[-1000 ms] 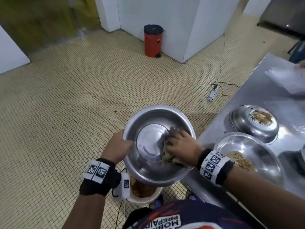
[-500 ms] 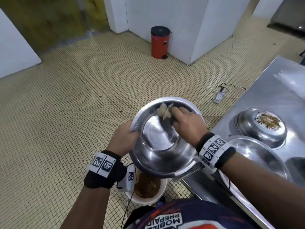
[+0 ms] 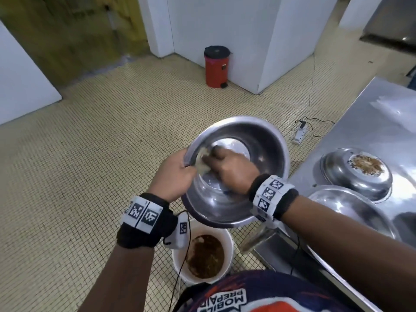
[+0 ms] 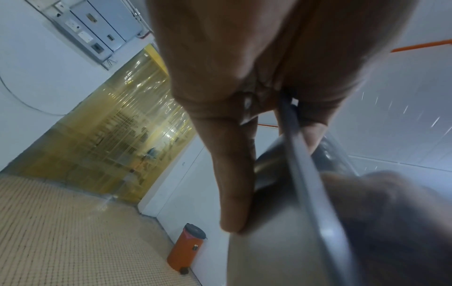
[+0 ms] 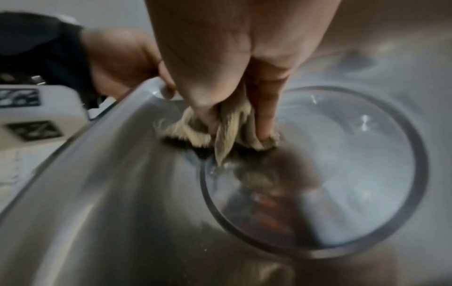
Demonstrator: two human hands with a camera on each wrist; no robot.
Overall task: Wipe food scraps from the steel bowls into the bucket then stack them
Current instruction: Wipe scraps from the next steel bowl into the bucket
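A steel bowl (image 3: pixel 258 154) is held tilted toward me over a white bucket (image 3: pixel 227 239) of brown scraps on the floor. My left hand (image 3: pixel 174 174) grips the bowl's left rim (image 4: pixel 303 164), thumb inside and fingers behind. My right hand (image 3: pixel 229 167) is inside the bowl and pinches a beige rag (image 5: pixel 229 127) against the left inner wall (image 5: pixel 122 174). The bowl's flat bottom (image 5: pixel 342 174) looks wiped and shiny. On the steel table (image 3: pixel 371 122) at the right sit an upturned bowl (image 3: pixel 351 174) with scraps on its base and another bowl (image 3: pixel 351 212) nearer me.
A red pedal bin (image 3: pixel 216 66) stands by the white wall corner. A power strip with cable (image 3: pixel 300 131) lies on the tiled floor beside the table. A yellow strip curtain (image 4: pixel 117 131) hangs in the doorway at far left.
My right hand has swept the rag round the bowl, from the right side over the far rim to the left wall. The bowl has tipped more toward me.
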